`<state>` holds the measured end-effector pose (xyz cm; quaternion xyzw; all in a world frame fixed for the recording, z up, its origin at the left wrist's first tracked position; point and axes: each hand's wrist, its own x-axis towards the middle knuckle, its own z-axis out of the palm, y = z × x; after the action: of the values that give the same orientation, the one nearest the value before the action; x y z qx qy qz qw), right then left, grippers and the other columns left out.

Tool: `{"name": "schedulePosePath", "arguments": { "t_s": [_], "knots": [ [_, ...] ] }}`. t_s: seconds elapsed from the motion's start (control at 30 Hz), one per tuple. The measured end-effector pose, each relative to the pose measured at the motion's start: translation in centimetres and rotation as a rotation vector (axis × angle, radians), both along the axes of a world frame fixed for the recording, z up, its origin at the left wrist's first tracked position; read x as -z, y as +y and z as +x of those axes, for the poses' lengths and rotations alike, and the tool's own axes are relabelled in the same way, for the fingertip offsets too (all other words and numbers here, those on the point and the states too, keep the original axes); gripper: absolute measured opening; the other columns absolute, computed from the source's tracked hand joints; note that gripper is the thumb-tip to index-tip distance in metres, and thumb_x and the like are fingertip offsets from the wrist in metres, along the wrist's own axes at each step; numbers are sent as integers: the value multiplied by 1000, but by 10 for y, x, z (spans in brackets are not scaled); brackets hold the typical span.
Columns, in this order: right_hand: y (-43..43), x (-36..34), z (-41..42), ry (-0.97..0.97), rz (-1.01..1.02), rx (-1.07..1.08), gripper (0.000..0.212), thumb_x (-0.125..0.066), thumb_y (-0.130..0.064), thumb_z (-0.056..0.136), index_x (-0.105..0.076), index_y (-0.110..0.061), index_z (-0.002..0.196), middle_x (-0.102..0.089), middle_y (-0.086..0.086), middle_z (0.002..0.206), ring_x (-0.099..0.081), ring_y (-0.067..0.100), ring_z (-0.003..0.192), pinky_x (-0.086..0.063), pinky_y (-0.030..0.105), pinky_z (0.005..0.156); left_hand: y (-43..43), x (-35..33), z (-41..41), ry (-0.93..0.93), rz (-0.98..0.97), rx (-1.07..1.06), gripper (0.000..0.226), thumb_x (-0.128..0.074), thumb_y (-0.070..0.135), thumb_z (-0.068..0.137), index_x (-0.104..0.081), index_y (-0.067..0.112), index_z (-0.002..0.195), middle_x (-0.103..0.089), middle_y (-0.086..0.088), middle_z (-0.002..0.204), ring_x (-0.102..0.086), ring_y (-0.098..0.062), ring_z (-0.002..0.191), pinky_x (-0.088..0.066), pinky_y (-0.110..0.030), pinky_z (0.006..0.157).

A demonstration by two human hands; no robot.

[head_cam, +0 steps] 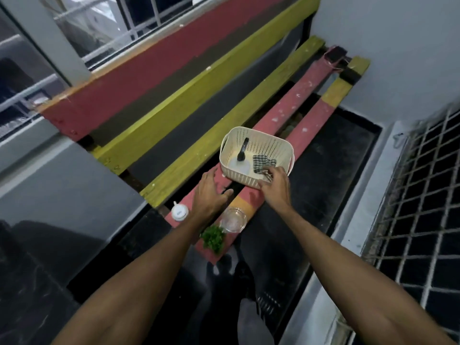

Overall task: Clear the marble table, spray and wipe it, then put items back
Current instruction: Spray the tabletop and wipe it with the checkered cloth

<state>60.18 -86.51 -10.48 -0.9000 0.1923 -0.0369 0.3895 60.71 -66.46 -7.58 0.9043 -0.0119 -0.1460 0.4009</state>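
A cream perforated basket (267, 145) stands on the slats of a painted bench (286, 108). Inside it lies a spray bottle (242, 155) with a black trigger head and a checked cloth (261, 162). My right hand (273, 184) reaches over the basket's near rim, its fingers closed on the cloth's lower edge. My left hand (210, 195) rests spread and flat on the red slat just left of the basket, holding nothing. Closer to me on the bench sit a small white container (179, 211), a clear glass dish (233, 219) and a small green plant (213, 238).
The bench's red, yellow and dark backrest (174, 78) runs along a window (74, 28) at the left. Dark glossy floor (323, 195) lies under and right of the bench. A wire mesh grille (423, 207) fills the right side. My feet (239, 270) show below.
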Motion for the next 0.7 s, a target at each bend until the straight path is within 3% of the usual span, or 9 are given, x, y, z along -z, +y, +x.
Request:
{"name": "schedulePosePath", "arguments": {
  "t_s": [0.07,0.13,0.2,0.27,0.33,0.4,0.5,0.6,0.7],
  "knots": [
    [-19,16,30,30,3,-2,48,-66,-6,80,-61,-9,128,-57,9,126,-51,27,123,-41,36,104,-21,11,28,33,-84,-67,111,-66,78,68,-35,19,156,-43,-5,157,-46,-23,139,-41,-40,107],
    [-40,36,62,73,2,-11,49,-64,-2,81,-59,-8,129,-56,12,126,-50,29,122,-40,36,101,-40,35,63,23,-112,-92,96,-74,68,72,-44,20,149,-53,-2,148,-53,-21,132,-47,-40,105],
    [-60,58,89,141,-1,-37,51,-65,-1,82,-56,-7,132,-54,16,128,-50,32,123,-41,36,101,-55,69,97,-47,-42,-48,78,-74,57,77,-52,17,140,-61,-6,137,-57,-27,127,-49,-52,105],
    [-73,78,108,242,1,-88,54,-66,-7,84,-52,-11,136,-51,18,131,-49,35,123,-42,39,101,-65,94,119,-109,118,32,85,-71,57,79,-46,11,146,-52,-12,147,-41,-35,142,-30,-57,121],
    [-84,104,127,354,-9,-146,62,-69,-13,81,-47,-15,139,-46,17,136,-48,37,125,-43,44,105,-75,113,134,-155,252,119,87,-74,52,81,-41,9,150,-43,-12,155,-26,-32,152,-9,-52,128],
    [-88,128,139,457,-26,-207,76,-73,-17,76,-37,-18,143,-36,16,146,-46,40,128,-42,46,106,-80,126,141,-197,291,169,77,-73,51,83,-47,14,145,-45,-7,153,-26,-28,152,1,-48,129],
    [-90,163,154,567,-51,-312,98,-77,-19,72,-19,-26,151,-15,17,156,-38,45,133,-38,47,107,-85,149,154,-178,220,105,54,-72,49,85,-60,20,128,-56,-3,142,-40,-25,145,19,-27,124],
    [-88,177,159,608,-139,-348,109,-78,-20,73,-8,-33,155,4,23,159,-35,49,135,-36,49,109,-91,148,155,-162,146,23,37,-70,46,89,-66,22,117,-67,1,122,-52,-23,134,23,-16,118],
    [-85,196,164,631,-166,-345,104,-75,-16,77,-10,-34,156,15,28,157,-33,53,133,-38,52,110,-100,152,160,-183,102,-8,31,-65,41,96,-69,21,120,-73,1,117,-59,-21,128,15,-27,127]
  ]
}}
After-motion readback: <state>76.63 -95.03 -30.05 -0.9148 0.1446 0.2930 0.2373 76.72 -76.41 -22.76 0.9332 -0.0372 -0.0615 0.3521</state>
